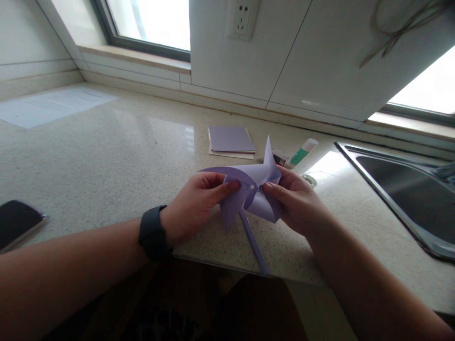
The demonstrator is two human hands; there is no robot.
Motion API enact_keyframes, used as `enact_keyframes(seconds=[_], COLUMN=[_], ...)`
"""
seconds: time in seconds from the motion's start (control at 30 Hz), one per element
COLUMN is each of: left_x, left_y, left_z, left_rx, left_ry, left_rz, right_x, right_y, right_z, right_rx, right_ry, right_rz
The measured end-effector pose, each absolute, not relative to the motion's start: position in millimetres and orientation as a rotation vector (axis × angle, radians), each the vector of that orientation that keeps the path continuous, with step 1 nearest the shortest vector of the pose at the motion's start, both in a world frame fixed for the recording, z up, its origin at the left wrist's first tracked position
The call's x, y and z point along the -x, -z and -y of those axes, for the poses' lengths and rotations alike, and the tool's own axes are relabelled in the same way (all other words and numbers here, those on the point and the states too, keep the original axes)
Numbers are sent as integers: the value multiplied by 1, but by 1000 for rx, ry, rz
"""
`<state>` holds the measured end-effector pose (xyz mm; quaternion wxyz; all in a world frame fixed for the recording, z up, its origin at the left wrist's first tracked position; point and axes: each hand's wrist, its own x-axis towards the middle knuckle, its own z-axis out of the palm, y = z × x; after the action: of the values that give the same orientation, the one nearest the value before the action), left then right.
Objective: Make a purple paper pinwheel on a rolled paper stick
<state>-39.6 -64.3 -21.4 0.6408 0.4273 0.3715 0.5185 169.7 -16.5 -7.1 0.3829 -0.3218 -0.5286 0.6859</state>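
Note:
A purple paper pinwheel is held between both hands above the counter's front edge. My left hand, with a dark watch on its wrist, pinches the left blades between thumb and fingers. On the other side, my right hand grips the right blades, its thumb close to the centre. A small white spot shows at the middle of the pinwheel. Below it, a purple paper stick slants down to the counter edge; whether it is joined to the pinwheel cannot be made out. My fingertips behind the paper are hidden.
Behind the pinwheel lies a stack of square paper. A glue stick and a roll of tape sit to its right, near a metal sink. A printed sheet and a dark phone-like object are at left.

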Motion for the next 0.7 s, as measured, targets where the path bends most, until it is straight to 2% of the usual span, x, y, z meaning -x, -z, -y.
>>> enact_keyframes(seconds=[0.7], left_x=[40], left_y=[19], left_z=[63], left_rx=[-950], left_ry=[-1118], left_rz=[-796], right_x=[-170], right_y=[8], right_z=[16], right_rx=[833], right_ry=[-1746], right_rz=[1399])
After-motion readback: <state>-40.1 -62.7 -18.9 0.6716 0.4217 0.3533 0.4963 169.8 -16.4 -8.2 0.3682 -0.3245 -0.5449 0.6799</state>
